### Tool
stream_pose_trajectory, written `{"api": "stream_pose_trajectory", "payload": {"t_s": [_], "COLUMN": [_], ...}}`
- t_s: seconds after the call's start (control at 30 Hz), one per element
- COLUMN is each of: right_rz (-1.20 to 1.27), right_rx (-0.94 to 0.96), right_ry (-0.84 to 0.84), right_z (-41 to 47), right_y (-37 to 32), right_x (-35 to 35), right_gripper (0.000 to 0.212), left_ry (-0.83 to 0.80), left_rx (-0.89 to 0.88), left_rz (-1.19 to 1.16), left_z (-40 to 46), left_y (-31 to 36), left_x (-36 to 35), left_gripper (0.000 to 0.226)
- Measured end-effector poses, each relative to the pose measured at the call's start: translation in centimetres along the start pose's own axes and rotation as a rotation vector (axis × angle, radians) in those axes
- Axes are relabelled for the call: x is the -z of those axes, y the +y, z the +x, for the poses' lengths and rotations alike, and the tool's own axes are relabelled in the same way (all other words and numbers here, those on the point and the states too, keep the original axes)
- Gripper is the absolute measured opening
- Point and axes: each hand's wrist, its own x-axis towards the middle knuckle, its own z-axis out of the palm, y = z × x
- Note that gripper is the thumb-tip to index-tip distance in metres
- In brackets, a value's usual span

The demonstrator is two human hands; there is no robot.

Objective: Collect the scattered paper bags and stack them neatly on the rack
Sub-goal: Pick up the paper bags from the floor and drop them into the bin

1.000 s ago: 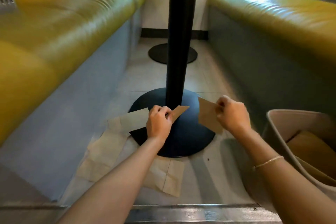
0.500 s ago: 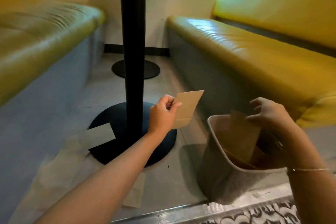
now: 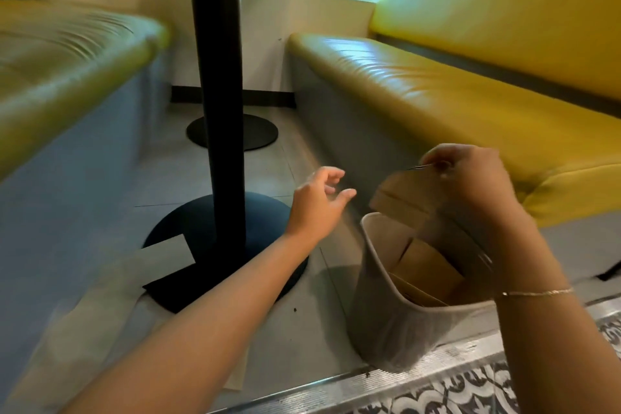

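My right fingers [image 3: 437, 166] pinch a brown paper bag [image 3: 401, 195] just above the grey bin [image 3: 379, 306]; my left fingers [image 3: 336, 186] hang loose, grasping nothing. More bags [image 3: 100, 299] lie on the floor beside the pole base [image 3: 268, 215].

table pole [image 3: 218, 94] blocks left, bin [image 3: 379, 306] right
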Motion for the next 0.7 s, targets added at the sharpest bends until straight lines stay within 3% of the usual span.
{"api": "stream_pose_trajectory", "payload": {"t_s": [0.13, 0.27, 0.47, 0.6, 0.7], "right_rz": [-0.278, -0.119, -0.103, -0.147, -0.134], "right_rx": [-0.126, -0.149, 0.299, 0.459, 0.504], "right_ry": [-0.279, -0.446, -0.558, -0.728, -0.8], "right_z": [-0.5, -2.3, -3.9, -5.8, -7.8], "right_y": [1.8, 0.7, -7.0, -10.2, -11.3], "right_x": [-2.1, -6.8, -13.5, -19.0, -22.5], "right_gripper": [0.028, 0.029, 0.024, 0.026, 0.026], "left_ry": [-0.079, -0.164, -0.285, -0.301, -0.309], "left_rx": [0.151, 0.334, 0.662, 0.794, 0.793], "left_rz": [0.166, 0.299, 0.668, 0.809, 0.848], "left_z": [-1.1, -3.1, -6.4, -7.1, -6.8], "left_y": [-4.8, -10.9, -20.3, -25.0, -27.9], "left_x": [0.8, 2.8, 8.5, 11.8, 12.6], "left_gripper": [0.014, 0.014, 0.03, 0.038, 0.041]}}
